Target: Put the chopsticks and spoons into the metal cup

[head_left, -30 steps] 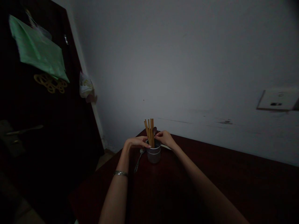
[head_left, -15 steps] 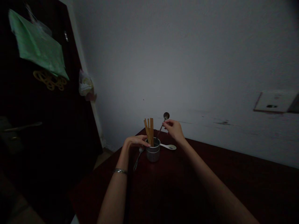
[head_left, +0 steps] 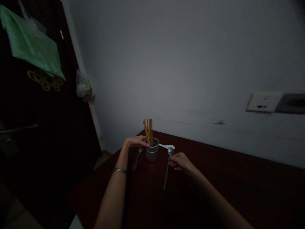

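A metal cup (head_left: 152, 153) with several wooden chopsticks (head_left: 149, 132) standing in it is on the dark red table (head_left: 190, 190). My left hand (head_left: 137, 141) holds the cup's left rim, thumb at the chopsticks. My right hand (head_left: 179, 161) pinches a long-handled metal spoon (head_left: 166, 171) to the right of the cup, its round bowl up and its handle slanting down over the table. Behind the cup's right side lies a white spoon (head_left: 166, 146). A small metal spoon or fork (head_left: 136, 161) lies left of the cup.
The pale wall (head_left: 166, 70) rises behind the table, with a socket plate (head_left: 264, 102) at the right. On the left is a dark door (head_left: 59, 121) with a green cloth (head_left: 33, 44) hanging on it. A plastic bag (head_left: 82, 84) hangs beside the door.
My right hand has lifted the long-handled spoon out of the cup and brought it down to the right, nearer me. My left hand stays at the cup. The view has shifted slightly right.
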{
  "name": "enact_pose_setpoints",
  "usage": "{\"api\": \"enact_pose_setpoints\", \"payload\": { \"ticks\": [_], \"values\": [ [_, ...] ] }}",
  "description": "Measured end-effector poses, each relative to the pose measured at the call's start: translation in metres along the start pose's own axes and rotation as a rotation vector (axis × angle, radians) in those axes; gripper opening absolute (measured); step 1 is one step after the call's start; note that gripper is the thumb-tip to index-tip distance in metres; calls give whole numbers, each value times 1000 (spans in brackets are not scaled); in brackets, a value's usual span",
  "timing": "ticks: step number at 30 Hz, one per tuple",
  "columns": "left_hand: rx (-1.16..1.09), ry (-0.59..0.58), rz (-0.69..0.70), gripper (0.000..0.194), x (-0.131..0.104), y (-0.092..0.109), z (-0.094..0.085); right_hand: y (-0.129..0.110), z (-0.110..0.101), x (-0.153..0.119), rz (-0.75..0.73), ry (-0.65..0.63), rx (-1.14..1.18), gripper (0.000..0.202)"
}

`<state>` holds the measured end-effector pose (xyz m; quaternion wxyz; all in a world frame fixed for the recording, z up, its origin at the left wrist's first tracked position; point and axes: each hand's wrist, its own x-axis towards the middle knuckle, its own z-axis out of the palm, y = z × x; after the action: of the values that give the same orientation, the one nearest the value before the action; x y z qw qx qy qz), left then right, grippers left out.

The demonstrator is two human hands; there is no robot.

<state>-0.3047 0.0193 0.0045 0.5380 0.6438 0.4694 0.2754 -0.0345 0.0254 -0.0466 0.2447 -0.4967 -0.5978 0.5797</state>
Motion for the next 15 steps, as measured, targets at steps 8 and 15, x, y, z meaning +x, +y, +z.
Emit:
{"api": "enact_pose_setpoints", "payload": {
  "ticks": [8, 15],
  "values": [
    [-13, -2, -4, 53, 0, 2, 1, -5, 15, 6, 130, -84, -84, 11],
    [-13, 13, 1, 54, 0, 0, 0, 0, 13, 13, 148, -142, -131, 11]
  ]
}}
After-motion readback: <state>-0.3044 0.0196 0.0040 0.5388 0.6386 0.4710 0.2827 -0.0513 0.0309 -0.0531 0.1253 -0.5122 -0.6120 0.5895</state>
